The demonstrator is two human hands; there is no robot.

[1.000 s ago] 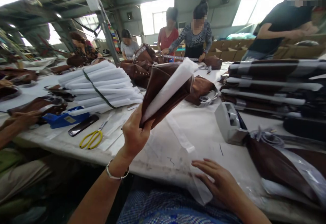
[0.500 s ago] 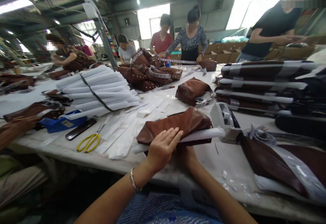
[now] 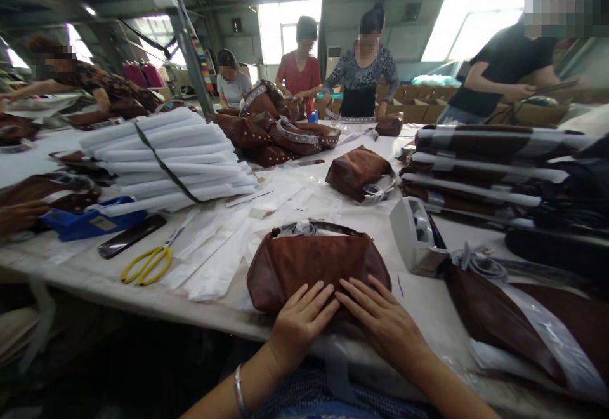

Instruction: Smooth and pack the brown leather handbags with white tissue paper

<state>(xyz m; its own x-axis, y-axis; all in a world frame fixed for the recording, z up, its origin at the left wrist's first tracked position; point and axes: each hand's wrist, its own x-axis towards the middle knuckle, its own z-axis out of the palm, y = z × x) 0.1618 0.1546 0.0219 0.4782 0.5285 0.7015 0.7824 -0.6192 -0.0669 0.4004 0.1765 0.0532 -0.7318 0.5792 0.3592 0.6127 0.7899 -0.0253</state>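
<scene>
Yellow scissors [image 3: 145,265] lie at lower left on the white table [image 3: 57,171]. Left hand [image 3: 301,322] rests flat, fingers spread, grasping nothing, on the brown bag [image 3: 314,263] at lower centre. Bag lies flat near the table edge, soft brown suede look, rounded, wrapped handle on top. Right hand [image 3: 383,322] is also flat and open on it, beside the left. White tape dispenser [image 3: 415,235] just right.

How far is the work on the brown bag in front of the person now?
Done: the brown bag lies flat on the table, its wrapped handle on top. In hand: the left hand and right hand press its near edge. Left: another bag lies loose, beside the finished stack.
</scene>
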